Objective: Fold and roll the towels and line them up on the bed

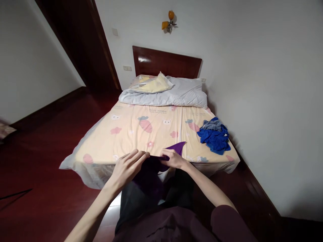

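Note:
Both of my hands grip a dark purple cloth [151, 179] at the near edge of the bed. My left hand [130, 165] is closed on its upper left edge, fingers pressed together. Fingers curled, my right hand [172, 158] pinches the cloth farther right, and a bright purple corner sticks out past it over the sheet. The lower part of the cloth hangs in front of my dark trousers. Whether it is a garment I cannot tell. A crumpled pile of blue and grey cloths [215, 136] lies on the bed to the right.
The bed [131, 134] has a cream sheet with carrot prints. A grey-white quilt [186, 92] and a pale yellow pillow or cloth [157, 84] lie by the wooden headboard [166, 62]. A wall stands close on the right. Dark red floor [50, 144] spreads to the left.

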The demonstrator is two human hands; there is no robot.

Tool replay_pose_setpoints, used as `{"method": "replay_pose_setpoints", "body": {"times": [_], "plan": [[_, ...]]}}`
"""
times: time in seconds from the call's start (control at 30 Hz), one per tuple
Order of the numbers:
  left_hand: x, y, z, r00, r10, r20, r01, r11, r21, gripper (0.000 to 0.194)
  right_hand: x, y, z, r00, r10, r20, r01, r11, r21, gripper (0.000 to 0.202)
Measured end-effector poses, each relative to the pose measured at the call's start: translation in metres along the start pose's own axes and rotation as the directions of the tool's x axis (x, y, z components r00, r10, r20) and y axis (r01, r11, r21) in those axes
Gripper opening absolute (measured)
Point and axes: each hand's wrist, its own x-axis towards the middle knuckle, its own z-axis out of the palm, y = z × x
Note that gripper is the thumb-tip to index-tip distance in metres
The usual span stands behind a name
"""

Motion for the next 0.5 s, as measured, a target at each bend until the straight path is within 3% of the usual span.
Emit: {"method": "replay_pose_setpoints", "body": {"times": [0.13,0.23,0.37,0.5], "plan": [[-0.026,-0.015,-0.03,0.995,0.025,-0.095,-0.016,0.996,0.089,0.035,0.0,0.01,0.01,0.988,-0.002,0.151,0.025,0.989,-0.148,0.015],[-0.044,-0.035,-0.05,0.98,0.003,-0.197,0.046,0.968,0.245,0.035,0.0,0.024,0.01,0.963,0.134,0.234,-0.067,0.959,-0.274,0.012],[-0.072,-0.07,-0.074,0.964,-0.035,-0.265,0.15,0.893,0.425,0.029,-0.012,0.045,-0.009,0.824,0.367,0.432,-0.198,0.9,-0.388,0.015],[-0.115,-0.107,-0.089,0.946,-0.176,-0.274,0.291,0.833,0.471,0.03,-0.045,0.061,-0.035,0.745,0.513,0.427,-0.323,0.837,-0.441,0.032]]}}
